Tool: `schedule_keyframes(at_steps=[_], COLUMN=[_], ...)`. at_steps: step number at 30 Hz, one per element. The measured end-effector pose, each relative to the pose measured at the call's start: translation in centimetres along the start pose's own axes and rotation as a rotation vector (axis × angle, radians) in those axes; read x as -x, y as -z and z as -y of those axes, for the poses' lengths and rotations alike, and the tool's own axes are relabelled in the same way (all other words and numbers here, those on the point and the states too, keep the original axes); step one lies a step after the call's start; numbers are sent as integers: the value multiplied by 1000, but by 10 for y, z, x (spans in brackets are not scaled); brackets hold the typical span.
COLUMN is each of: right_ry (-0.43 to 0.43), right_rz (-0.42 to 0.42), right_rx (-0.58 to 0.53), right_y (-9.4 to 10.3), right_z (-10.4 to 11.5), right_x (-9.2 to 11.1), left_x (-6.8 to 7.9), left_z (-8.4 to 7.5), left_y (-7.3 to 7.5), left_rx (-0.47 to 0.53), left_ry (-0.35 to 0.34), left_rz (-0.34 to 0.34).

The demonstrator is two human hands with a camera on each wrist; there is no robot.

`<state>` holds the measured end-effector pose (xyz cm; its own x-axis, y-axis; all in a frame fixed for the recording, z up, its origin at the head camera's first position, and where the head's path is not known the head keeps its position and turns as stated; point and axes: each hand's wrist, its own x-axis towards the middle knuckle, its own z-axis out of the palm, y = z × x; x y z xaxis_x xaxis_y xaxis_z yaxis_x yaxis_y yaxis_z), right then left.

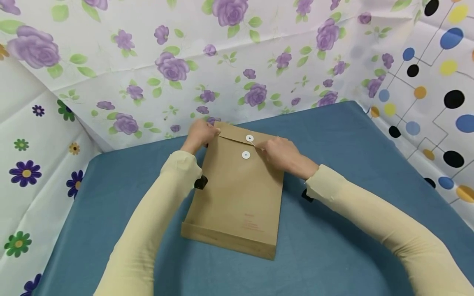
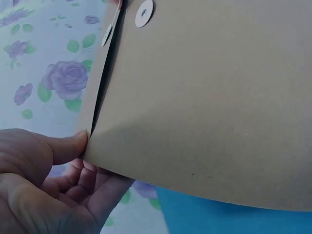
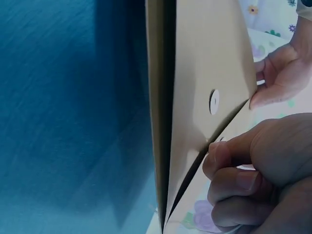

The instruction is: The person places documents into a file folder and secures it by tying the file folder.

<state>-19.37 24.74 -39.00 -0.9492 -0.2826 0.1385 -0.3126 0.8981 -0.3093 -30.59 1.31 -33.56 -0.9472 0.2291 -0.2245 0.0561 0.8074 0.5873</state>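
Observation:
A brown paper document envelope [image 1: 237, 189] lies at a slant on the blue cloth, its far end lifted. Two white button discs sit near its top: the upper disc [image 1: 249, 138] on the flap [image 1: 231, 132], the lower disc [image 1: 246, 155] on the body. My left hand [image 1: 201, 133] pinches the flap's left corner, thumb on top and fingers beneath, as the left wrist view shows. With curled fingers my right hand [image 1: 279, 153] pinches a thin white string [image 1: 253, 144] that runs from the upper disc. A dark gap shows under the flap's edge.
Blue cloth [image 1: 333, 222] covers the table. Behind it hangs a white sheet with purple roses [image 1: 172, 65]; patterned sheets stand at the left and right. Faint red print [image 1: 252, 224] marks the envelope near its folded lower end [image 1: 227, 241].

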Motion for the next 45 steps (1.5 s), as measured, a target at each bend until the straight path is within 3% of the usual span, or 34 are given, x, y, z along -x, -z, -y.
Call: schedule_keyframes(at_steps=[9,20,27,35,45], right_ry=[-14,58,74,107,157], right_rz=[49,80,112,84,44], right_rx=[49,71,67,56,70], right_y=[-9,-31,-37,-39,-46], right_z=[-8,-17,-15,-15,-17], right_x=[-7,-13,-16,-16,-15], left_x=[1,4,9,18,15], left_z=[18,42,49,50,56], left_y=[-17,-30,-31,-28,-34], left_rx=[313,443,397,173,76], left_ry=[226,303,306,268,237], left_rz=[32,27,-3,-36,-57])
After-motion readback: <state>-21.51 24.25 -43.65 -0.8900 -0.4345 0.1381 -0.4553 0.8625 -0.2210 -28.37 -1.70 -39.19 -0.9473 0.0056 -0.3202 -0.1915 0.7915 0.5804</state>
